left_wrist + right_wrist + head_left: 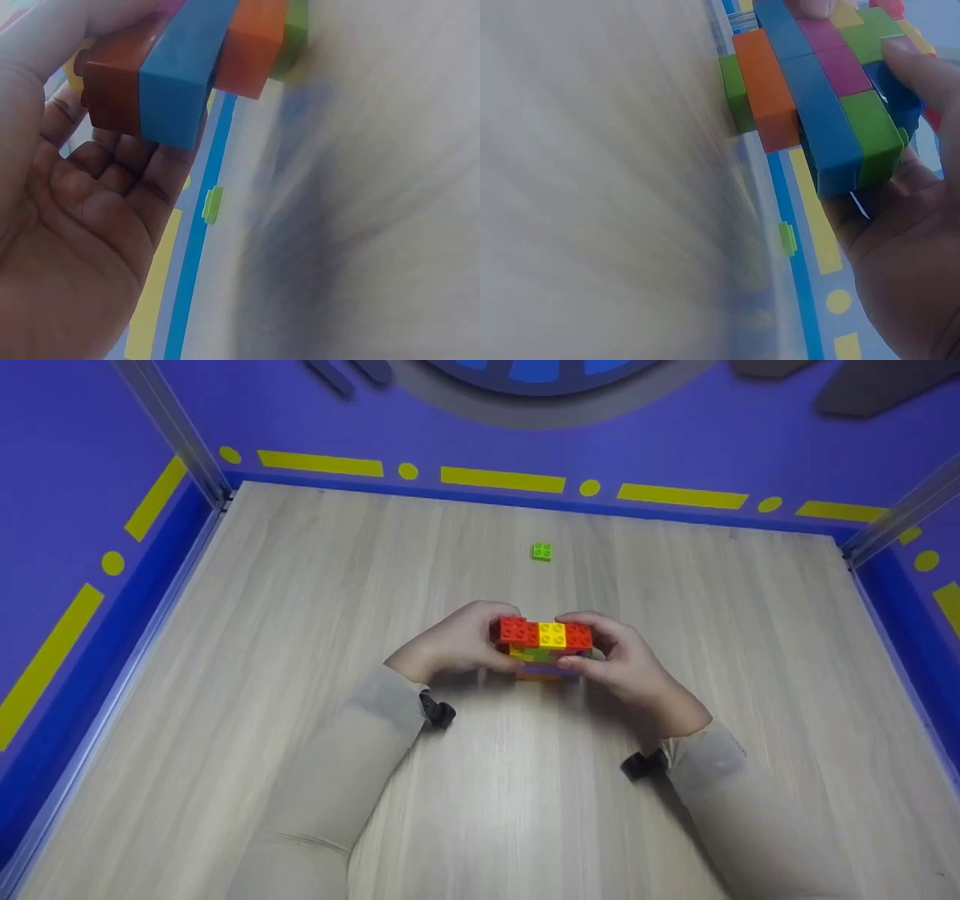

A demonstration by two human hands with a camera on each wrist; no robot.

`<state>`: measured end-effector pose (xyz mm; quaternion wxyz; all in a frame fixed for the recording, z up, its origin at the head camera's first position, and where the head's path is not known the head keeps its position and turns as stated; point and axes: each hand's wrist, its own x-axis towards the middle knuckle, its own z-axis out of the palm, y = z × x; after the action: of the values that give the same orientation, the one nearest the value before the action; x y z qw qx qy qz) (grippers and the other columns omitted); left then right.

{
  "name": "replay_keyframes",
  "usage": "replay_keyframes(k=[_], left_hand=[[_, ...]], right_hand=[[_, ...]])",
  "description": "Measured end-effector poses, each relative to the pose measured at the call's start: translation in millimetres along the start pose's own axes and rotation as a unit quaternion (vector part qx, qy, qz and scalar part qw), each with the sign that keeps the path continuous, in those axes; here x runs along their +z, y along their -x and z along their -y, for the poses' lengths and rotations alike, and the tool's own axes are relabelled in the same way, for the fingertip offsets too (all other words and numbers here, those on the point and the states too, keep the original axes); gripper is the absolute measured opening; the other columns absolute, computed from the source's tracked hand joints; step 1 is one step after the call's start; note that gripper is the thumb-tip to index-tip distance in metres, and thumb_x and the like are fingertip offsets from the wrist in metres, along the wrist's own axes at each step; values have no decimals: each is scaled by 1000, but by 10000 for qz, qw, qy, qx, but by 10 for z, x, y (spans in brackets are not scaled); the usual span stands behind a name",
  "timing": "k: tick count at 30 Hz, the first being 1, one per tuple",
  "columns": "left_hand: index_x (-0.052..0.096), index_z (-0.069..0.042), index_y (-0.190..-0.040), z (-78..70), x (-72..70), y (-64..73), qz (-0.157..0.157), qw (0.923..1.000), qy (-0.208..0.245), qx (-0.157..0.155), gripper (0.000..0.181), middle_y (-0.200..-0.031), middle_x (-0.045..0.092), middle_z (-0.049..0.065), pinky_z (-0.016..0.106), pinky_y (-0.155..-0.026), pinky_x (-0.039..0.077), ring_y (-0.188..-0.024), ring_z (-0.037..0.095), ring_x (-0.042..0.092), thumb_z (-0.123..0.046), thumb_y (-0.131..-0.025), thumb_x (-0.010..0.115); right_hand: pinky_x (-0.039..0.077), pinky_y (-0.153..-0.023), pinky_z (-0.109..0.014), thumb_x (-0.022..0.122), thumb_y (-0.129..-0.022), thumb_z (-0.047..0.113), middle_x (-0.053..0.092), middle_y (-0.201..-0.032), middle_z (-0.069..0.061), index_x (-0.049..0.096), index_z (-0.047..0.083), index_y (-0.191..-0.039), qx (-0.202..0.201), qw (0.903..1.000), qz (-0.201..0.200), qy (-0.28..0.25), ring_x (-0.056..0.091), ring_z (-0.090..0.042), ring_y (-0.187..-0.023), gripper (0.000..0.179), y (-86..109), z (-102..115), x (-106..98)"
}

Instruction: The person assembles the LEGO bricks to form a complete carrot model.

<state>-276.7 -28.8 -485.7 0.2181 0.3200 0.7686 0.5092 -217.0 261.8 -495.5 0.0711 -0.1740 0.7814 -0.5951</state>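
Both hands hold one structure of stacked toy building bricks above the middle of the table. Its top row is red and yellow with studs showing. Lower layers show blue bricks, an orange brick and, at the bottom, a green brick. My left hand grips the left end, beside a brown brick. On the right end, my right hand has its thumb on the near side and fingers behind. Whether the bottom brick touches the table cannot be told.
A single light green brick lies on the wooden table beyond the structure. Blue panels with yellow markings stand along the table's back and sides. A small black device is worn at each wrist.
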Motion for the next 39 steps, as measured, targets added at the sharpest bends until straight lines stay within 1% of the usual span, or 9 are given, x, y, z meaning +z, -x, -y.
replay_keyframes(k=[4,7,9,13,20,25,29,32,39], left_hand=[[76,-10,-114,10,11,9,-21,10000,54,-63,33,-115,81,1,37,-112,55,-105,15,67,-7,-86,94],[77,-11,-115,13,12,8,-22,9998,143,-123,34,-117,82,1,38,-115,55,-107,14,68,-7,-86,95],[77,-12,-116,17,11,3,-24,9998,170,-137,35,-118,82,1,39,-116,54,-108,15,69,-7,-86,95],[77,-11,-117,19,12,-15,12,9998,150,-148,36,-119,83,1,39,-117,54,-110,15,70,-7,-87,95],[78,-11,-119,21,12,-11,45,9996,202,-209,37,-121,84,1,38,-120,53,-113,14,71,-7,-87,95],[78,-12,-121,23,2,1,56,9995,227,-219,38,-123,84,0,39,-122,52,-115,14,71,-7,-87,95],[79,-12,-120,28,5,0,73,9993,290,-206,37,-122,84,1,38,-120,53,-114,14,71,-6,-87,95],[79,-12,-120,29,10,-3,102,9994,288,-189,36,-122,84,1,37,-119,54,-113,14,71,-6,-88,94],[78,-13,-121,4,1,-5,123,9995,148,-256,37,-123,83,1,38,-119,53,-114,14,71,-9,-89,95]], right_hand=[[51,-120,-23,75,-110,39,63,-154,-20,61,6,-159,-62,9983,152,-565,63,-20,-139,61,-52,-7,-45],[44,-125,-29,58,-112,64,64,-150,-18,61,5,-159,6,9962,-24,-869,59,-25,-142,76,-141,-1,-70],[42,-124,-36,48,-113,70,66,-146,-15,63,6,-157,118,9957,-236,-890,57,-28,-141,79,-234,2,-89],[43,-120,-40,40,-117,64,66,-140,-8,65,13,-156,608,9938,-562,-735,57,-28,-139,69,-443,-20,-162],[48,-112,-41,47,-118,54,63,-139,-5,59,10,-160,1737,9802,-790,-529,56,-27,-137,62,-799,-85,-312],[48,-120,-44,56,-115,55,61,-157,-9,56,18,-165,2301,9701,-765,77,55,-28,-139,62,-1062,-32,-417],[45,-130,-50,61,-115,49,55,-169,-9,50,20,-171,2247,9673,-495,1069,53,-30,-145,64,-1262,-3,-474],[44,-131,-52,64,-115,38,55,-169,-10,51,20,-171,2039,9637,-374,1682,52,-31,-148,60,-1388,-5,-471],[38,-137,-57,67,-112,19,48,-174,-13,52,18,-170,1578,9548,-35,2519,48,-37,-158,60,-1560,-76,-380]])
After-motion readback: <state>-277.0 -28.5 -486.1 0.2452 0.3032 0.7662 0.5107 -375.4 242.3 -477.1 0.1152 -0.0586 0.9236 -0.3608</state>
